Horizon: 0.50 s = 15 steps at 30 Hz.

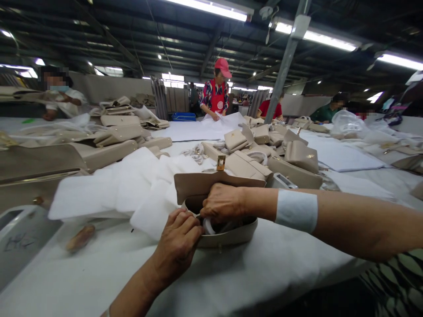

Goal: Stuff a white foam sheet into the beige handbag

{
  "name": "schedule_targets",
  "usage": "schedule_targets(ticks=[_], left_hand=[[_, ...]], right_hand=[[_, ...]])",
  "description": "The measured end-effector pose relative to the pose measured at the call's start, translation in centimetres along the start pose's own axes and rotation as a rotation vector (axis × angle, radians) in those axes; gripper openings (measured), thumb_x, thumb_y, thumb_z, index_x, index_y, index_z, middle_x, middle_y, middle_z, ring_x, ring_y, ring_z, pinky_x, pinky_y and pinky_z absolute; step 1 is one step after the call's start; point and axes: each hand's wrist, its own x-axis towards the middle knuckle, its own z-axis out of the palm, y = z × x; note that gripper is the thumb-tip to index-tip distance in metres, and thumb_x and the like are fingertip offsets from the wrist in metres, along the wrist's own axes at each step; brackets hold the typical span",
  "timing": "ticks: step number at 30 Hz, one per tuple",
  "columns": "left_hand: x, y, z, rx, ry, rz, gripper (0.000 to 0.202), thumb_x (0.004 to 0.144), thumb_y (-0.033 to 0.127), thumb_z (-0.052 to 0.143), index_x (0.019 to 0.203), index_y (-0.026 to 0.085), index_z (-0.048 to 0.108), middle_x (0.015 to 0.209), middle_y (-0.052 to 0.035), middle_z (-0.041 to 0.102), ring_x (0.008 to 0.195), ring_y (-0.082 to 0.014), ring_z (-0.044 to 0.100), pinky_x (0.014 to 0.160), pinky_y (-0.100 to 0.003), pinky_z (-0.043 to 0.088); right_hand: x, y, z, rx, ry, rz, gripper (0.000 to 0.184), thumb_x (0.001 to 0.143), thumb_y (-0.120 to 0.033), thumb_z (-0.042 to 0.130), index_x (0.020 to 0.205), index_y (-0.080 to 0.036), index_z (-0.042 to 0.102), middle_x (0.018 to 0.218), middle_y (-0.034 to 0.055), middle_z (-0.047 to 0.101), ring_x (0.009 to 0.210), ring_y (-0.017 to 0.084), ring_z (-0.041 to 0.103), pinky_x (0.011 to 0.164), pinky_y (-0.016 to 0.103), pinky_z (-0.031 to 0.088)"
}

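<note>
A beige handbag [231,237] stands before me with its flap raised and a gold clasp [221,162] on the flap's upper edge. My left hand [180,235] is closed on the left end of the bag's rim, fingers curled over it. Reaching in from the right, my right hand [222,201] is closed inside the mouth of the bag; its fingertips and whatever they pinch are hidden. Below that hand a pale looped piece, perhaps a wrapped handle [209,226], shows in the opening. A light patch [296,210] wraps my right forearm.
White foam sheets [142,176] lie left of the bag. Beige handbags [247,165] are heaped behind it, more bags [109,152] at left. A grey bin [26,242] and small brown object [80,237] sit at left. Across the table, a person in a red cap [218,94] handles white sheeting.
</note>
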Motion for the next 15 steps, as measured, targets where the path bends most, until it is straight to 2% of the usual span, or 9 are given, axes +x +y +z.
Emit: schedule_targets(ticks=[3,5,7,10,12,13,15], left_hand=[[0.3,-0.1,-0.6,-0.057,-0.074,-0.045,0.016,0.089,0.014,0.047,0.087,0.020,0.063,0.087,-0.0044,0.063,0.091,-0.0201,0.050,0.091,-0.041,0.037],[0.1,-0.2,-1.2,-0.107,-0.149,-0.086,0.012,0.088,0.018,0.051,0.089,0.020,0.062,0.090,-0.0048,0.063,0.091,-0.0208,0.050,0.086,-0.039,0.038],[-0.3,-0.4,-1.8,-0.182,-0.168,-0.108,0.010,0.085,0.021,0.056,0.095,0.021,0.061,0.095,-0.0054,0.062,0.094,-0.0214,0.051,0.086,-0.039,0.040],[-0.7,-0.9,-2.5,-0.327,-0.014,-0.166,0.021,0.086,0.016,0.055,0.106,0.021,0.057,0.101,-0.0059,0.060,0.097,-0.0182,0.054,0.085,-0.033,0.045],[-0.2,-1.4,-2.8,-0.341,0.026,-0.210,0.020,0.087,0.011,0.050,0.102,0.022,0.058,0.101,-0.0046,0.060,0.094,-0.0147,0.056,0.081,-0.027,0.047],[0.2,-1.7,-3.0,-0.289,-0.006,-0.230,0.020,0.087,0.010,0.048,0.098,0.022,0.060,0.100,-0.0042,0.060,0.093,-0.0146,0.056,0.079,-0.026,0.047],[1.5,-2.5,-3.4,-0.103,-0.141,-0.300,0.024,0.083,0.009,0.048,0.096,0.023,0.063,0.099,-0.0050,0.060,0.097,-0.0187,0.055,0.078,-0.030,0.046]], right_hand=[[1.4,0.2,0.0,0.086,-0.070,0.152,0.016,0.078,-0.029,0.056,0.080,-0.019,0.067,0.078,0.0051,0.069,0.066,0.019,0.061,0.046,0.027,0.027],[2.0,0.0,0.0,0.104,-0.103,0.167,0.016,0.078,-0.029,0.056,0.081,-0.017,0.066,0.079,0.0063,0.069,0.066,0.021,0.062,0.046,0.027,0.029],[2.0,-0.4,0.3,0.067,-0.031,0.125,0.016,0.082,-0.024,0.053,0.088,-0.015,0.064,0.082,0.0069,0.068,0.066,0.020,0.062,0.047,0.028,0.032],[1.0,-1.0,1.4,0.020,0.162,-0.005,0.018,0.091,-0.017,0.043,0.103,-0.014,0.056,0.090,0.0060,0.065,0.068,0.018,0.061,0.051,0.029,0.037],[0.4,-1.1,2.2,-0.001,0.221,-0.057,0.020,0.095,-0.015,0.036,0.103,-0.013,0.054,0.089,0.0055,0.063,0.070,0.017,0.059,0.053,0.029,0.039],[0.1,-1.1,2.6,-0.016,0.231,-0.060,0.021,0.096,-0.015,0.034,0.101,-0.013,0.054,0.088,0.0053,0.063,0.070,0.017,0.058,0.055,0.030,0.040],[-0.2,-0.8,3.1,-0.053,0.240,-0.036,0.019,0.096,-0.016,0.035,0.099,-0.014,0.054,0.086,0.0045,0.061,0.069,0.017,0.057,0.054,0.030,0.039]])
